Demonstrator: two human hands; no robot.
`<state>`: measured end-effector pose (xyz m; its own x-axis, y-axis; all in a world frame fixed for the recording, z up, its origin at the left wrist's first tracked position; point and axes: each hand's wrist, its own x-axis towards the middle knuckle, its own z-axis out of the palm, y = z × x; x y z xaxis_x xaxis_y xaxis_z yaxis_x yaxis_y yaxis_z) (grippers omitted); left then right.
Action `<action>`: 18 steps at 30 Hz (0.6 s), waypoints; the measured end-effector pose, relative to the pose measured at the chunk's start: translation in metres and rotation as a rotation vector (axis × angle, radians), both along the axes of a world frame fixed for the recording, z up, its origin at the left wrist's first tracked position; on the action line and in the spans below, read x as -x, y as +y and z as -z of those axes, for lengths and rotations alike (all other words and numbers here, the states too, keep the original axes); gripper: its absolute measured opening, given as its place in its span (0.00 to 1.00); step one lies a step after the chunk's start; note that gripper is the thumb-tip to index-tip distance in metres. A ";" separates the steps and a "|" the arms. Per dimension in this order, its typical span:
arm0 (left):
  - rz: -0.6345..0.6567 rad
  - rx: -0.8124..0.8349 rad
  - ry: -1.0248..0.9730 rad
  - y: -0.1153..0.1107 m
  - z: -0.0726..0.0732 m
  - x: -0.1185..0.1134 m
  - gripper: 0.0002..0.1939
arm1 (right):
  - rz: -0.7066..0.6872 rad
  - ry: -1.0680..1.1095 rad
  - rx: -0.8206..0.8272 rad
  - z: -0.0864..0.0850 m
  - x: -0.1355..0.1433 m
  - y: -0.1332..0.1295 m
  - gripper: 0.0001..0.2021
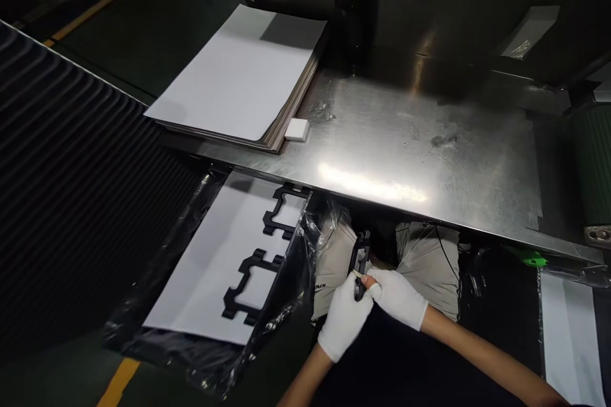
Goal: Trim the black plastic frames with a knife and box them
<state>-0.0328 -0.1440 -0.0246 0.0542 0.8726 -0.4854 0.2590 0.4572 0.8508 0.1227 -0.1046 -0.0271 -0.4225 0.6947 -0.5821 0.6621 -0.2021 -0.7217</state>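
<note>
My left hand (pixel 346 318), in a white glove, is closed around the lower end of a black plastic frame part (pixel 361 251) held edge-on over my lap. My right hand (pixel 396 297) is gloved too, with its bare thumb showing, and pinches at the same part. Something thin and pale shows between the fingertips, too small to name. To the left, two similar black frame parts (pixel 245 286) lie flat on a white sheet (pixel 198 280) in a tray lined with clear plastic.
A steel table (pixel 382 140) spans the front, its edge above my knees. On it sit a thick stack of white sheets (pixel 238 70) and a small white block (pixel 296 130). At right are another white sheet (pixel 570 337) and a green object (pixel 532 258). Dark ribbed material (pixel 71 191) stands left.
</note>
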 end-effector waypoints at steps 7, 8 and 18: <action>-0.040 -0.005 0.097 0.007 -0.002 -0.006 0.08 | 0.119 0.090 -0.025 -0.005 0.002 0.005 0.19; -0.037 -0.006 0.096 0.008 -0.003 -0.006 0.09 | 0.122 0.117 -0.035 -0.007 0.001 0.006 0.20; -0.018 0.005 0.051 0.006 0.002 -0.004 0.11 | 0.044 0.103 -0.023 -0.018 -0.003 0.013 0.20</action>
<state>-0.0291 -0.1378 -0.0266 0.0135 0.8708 -0.4915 0.2938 0.4664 0.8343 0.1257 -0.0912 -0.0092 -0.4485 0.7262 -0.5210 0.5749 -0.2120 -0.7903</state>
